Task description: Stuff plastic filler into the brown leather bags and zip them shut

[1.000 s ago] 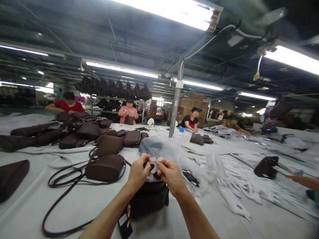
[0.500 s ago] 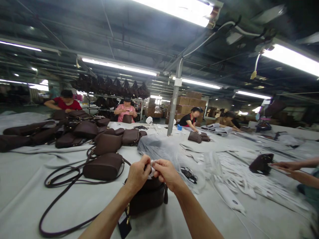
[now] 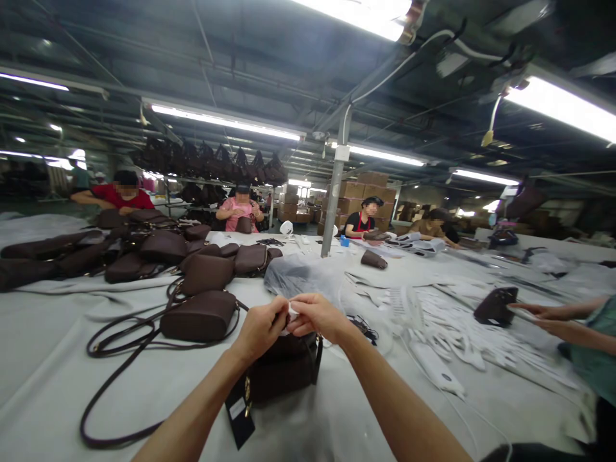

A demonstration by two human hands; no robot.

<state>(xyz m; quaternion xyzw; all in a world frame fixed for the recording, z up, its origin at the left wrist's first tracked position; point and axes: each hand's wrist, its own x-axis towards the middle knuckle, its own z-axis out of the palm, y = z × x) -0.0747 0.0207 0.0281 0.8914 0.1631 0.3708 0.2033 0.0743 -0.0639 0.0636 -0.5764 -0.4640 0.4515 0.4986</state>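
A dark brown handbag (image 3: 283, 375) stands on the table right in front of me, with a black hang tag (image 3: 240, 420) and gold hardware at its left side. Above its top, my left hand (image 3: 262, 327) and my right hand (image 3: 318, 317) meet, fingertips pinched together. Between them shows a small white piece (image 3: 291, 312) that looks like thin paper or wrapping; both hands grip it. My fingers hide much of it and part of the bag's top.
Brown bags (image 3: 199, 314) with long straps lie to the left, beside a larger heap. Clear plastic (image 3: 303, 276), a white fan (image 3: 407, 308) and white strips (image 3: 457, 333) lie ahead and right. A co-worker's hands (image 3: 548, 317) hold a dark piece at right. A grey post (image 3: 334, 199) rises beyond.
My hands stay over the bag, the right now more bent over the white piece. Across the table, a co-worker has straightened up and moved one brown bag closer. The view has shifted slightly.
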